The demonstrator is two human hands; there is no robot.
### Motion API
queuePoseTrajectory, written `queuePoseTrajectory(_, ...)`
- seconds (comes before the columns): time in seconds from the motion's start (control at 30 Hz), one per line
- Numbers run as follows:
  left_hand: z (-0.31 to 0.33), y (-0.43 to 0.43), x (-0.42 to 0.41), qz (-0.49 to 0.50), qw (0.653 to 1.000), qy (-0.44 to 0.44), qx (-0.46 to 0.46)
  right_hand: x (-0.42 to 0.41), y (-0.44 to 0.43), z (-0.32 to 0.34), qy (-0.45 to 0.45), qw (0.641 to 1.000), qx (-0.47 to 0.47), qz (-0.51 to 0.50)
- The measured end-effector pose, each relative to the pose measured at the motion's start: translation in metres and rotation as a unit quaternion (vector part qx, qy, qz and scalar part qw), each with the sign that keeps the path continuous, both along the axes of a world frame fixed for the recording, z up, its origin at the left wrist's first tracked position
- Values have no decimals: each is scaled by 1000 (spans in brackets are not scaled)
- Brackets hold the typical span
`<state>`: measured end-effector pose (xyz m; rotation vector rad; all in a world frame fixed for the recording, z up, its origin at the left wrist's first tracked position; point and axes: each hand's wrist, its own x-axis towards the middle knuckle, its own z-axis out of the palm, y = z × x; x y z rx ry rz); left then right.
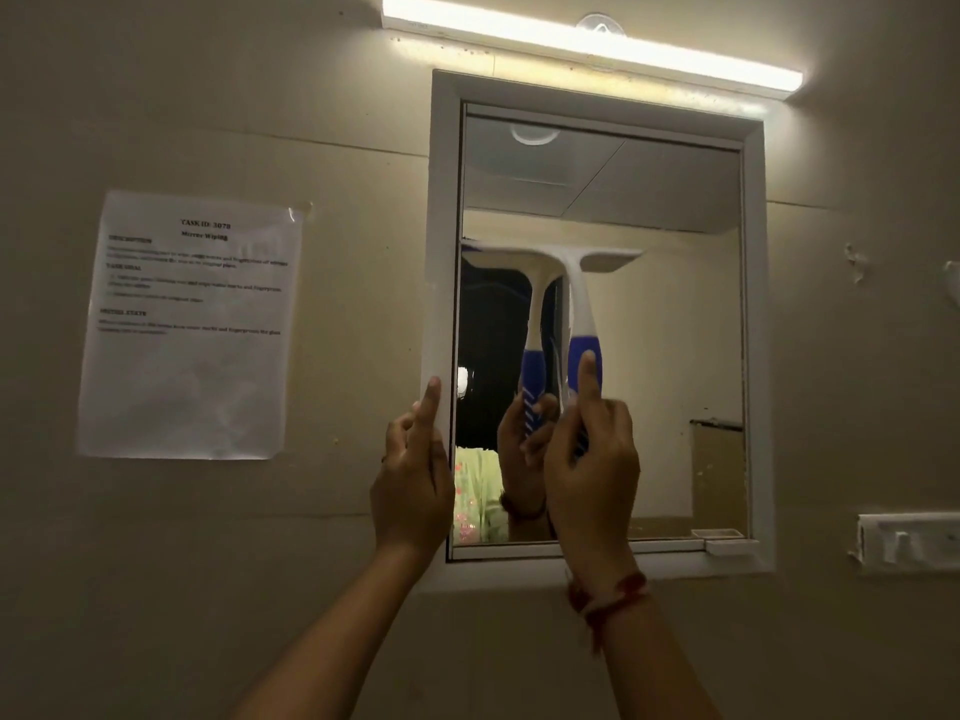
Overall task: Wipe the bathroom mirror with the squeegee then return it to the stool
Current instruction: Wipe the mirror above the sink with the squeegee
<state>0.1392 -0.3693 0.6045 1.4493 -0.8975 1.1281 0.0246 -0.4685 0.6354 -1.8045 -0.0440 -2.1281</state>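
Note:
A white-framed bathroom mirror (670, 356) hangs on the beige wall ahead. My right hand (592, 459) grips the blue handle of a white squeegee (579, 298), index finger stretched up along the handle. The squeegee's blade lies flat against the glass about mid-height, on the left half, and its reflection shows beside it. My left hand (415, 475) rests on the left edge of the mirror frame, fingers apart, index finger pointing up. The stool is out of view.
A lit tube light (592, 39) runs above the mirror. A printed task sheet (192, 324) is taped to the wall at the left. A white switch plate (909, 543) sits on the wall at the lower right. A small white tab (727, 545) juts from the frame's bottom right corner.

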Motion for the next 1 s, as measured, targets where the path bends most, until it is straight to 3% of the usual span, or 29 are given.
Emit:
queuePoseTrajectory(0.17, 0, -1, 1, 8, 1000, 5, -2, 4, -1, 30, -15, 1000, 7, 5)
queuePoseTrajectory(0.43, 0, -1, 2, 5, 1000, -7, -8, 10, -2, -54, 39, 999, -5, 19)
queuePoseTrajectory(0.7, 0, -1, 2, 4, 1000, 0, -4, 9, 1, -7, 0, 1000, 8, 16)
queuePoseTrajectory(1.0, -1, -1, 3, -2, 1000, -5, -7, 6, 4, -85, 29, 998, 13, 49)
